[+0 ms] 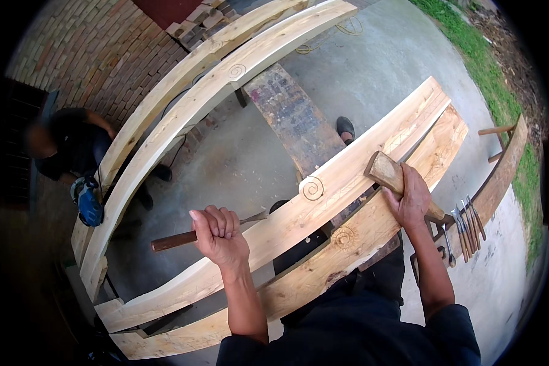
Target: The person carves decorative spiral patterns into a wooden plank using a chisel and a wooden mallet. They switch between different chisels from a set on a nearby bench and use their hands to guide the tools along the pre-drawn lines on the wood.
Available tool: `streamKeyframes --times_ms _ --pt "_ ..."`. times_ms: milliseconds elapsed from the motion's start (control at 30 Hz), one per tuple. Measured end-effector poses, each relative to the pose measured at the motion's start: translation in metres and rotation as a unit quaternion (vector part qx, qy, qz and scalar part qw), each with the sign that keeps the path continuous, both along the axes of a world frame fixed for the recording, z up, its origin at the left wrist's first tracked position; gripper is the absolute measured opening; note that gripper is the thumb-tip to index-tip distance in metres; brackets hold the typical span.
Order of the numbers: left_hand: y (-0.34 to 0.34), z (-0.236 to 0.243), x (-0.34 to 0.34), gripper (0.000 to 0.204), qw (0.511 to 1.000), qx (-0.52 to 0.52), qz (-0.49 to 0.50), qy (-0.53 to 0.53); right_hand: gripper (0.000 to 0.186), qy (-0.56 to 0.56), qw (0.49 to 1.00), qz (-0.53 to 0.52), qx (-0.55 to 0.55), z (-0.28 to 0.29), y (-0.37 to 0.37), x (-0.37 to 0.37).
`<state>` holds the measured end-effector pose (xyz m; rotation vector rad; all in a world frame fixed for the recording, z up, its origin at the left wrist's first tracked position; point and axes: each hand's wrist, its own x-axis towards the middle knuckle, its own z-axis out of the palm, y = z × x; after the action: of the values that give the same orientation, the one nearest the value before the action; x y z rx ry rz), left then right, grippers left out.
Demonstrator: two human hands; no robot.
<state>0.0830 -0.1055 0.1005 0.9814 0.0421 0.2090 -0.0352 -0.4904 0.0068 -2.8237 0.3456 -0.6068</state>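
My left hand (221, 236) is closed around a wood chisel (175, 241). Its brown handle sticks out to the left and its metal blade points right, over the pale curved timber beam (341, 174). In my right hand (410, 198) is a wooden mallet (385, 171), its blocky head raised above the two beams. The far beam carries a spiral (312, 188) and pencilled lines. On the nearer beam (305, 277) lies a carved spiral (343, 238) with rays around it. Chisel and mallet are well apart.
Several chisels (468, 229) lie on a narrow wooden bench (500, 160) at right. A stained plank (293, 116) runs beneath the beams. Two more curved beams (189, 107) stand at far left, where a co-worker (73, 143) has a blue power tool (88, 202). A yellow cord (350, 27) lies beyond.
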Motion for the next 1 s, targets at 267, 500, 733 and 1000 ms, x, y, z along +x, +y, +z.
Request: streamKeyframes --times_ms 267,500,733,1000 --pt "-0.035 -0.023 0.025 0.06 0.991 -0.114 -0.059 0.035 0.077 0.017 1.0 -0.001 0.007 -0.001 0.005 -0.004" --pt "-0.051 -0.034 0.044 0.058 0.986 -0.134 -0.087 0.045 0.077 0.024 1.0 -0.004 -0.006 0.001 0.005 0.0" --pt "-0.055 -0.043 0.051 0.057 0.986 -0.129 -0.088 0.059 0.078 0.026 1.0 -0.002 0.0 0.0 0.005 0.003" --pt "-0.06 -0.047 0.052 0.058 0.986 -0.119 -0.084 0.082 0.079 0.024 1.0 -0.001 -0.003 0.0 0.003 0.002"
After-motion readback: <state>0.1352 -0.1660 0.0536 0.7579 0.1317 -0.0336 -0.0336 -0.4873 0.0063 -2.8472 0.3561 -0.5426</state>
